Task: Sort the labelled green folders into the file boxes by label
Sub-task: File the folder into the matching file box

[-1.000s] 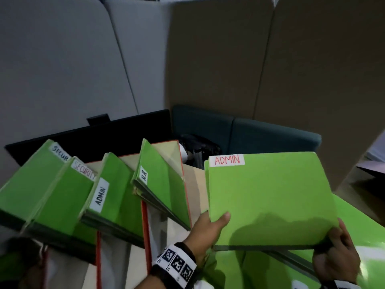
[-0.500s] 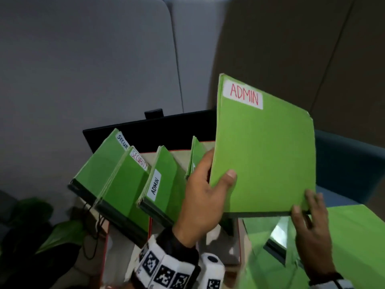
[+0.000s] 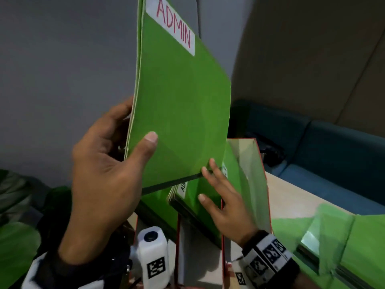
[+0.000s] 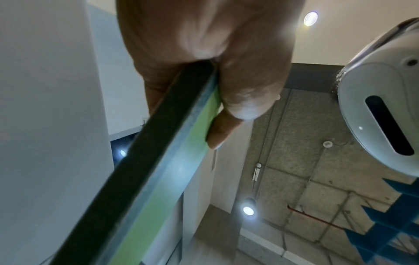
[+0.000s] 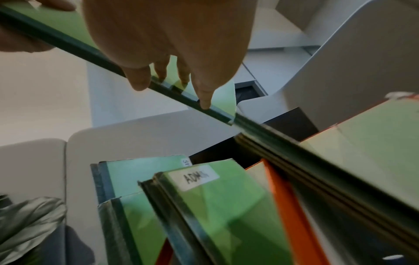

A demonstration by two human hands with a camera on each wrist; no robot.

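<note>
I have swung the ADMIN folder [image 3: 179, 105] up from flat to nearly upright, above the file boxes [image 3: 253, 163]. My left hand [image 3: 104, 176] pinches its lower left corner, thumb on the front; my right hand [image 3: 225, 203] has let go, its spread fingers only touching the bottom edge. Next, I judge, it drops behind the filed folder [image 5: 204, 193] labelled ADMIN.

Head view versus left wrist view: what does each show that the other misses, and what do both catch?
Only the head view shows the red ADMIN label, the right hand with fingertips at the held folder's lower corner, and the filed ADMIN folder in the file box below. Only the left wrist view shows the ceiling lights. Both show the left hand pinching the folder.
</note>
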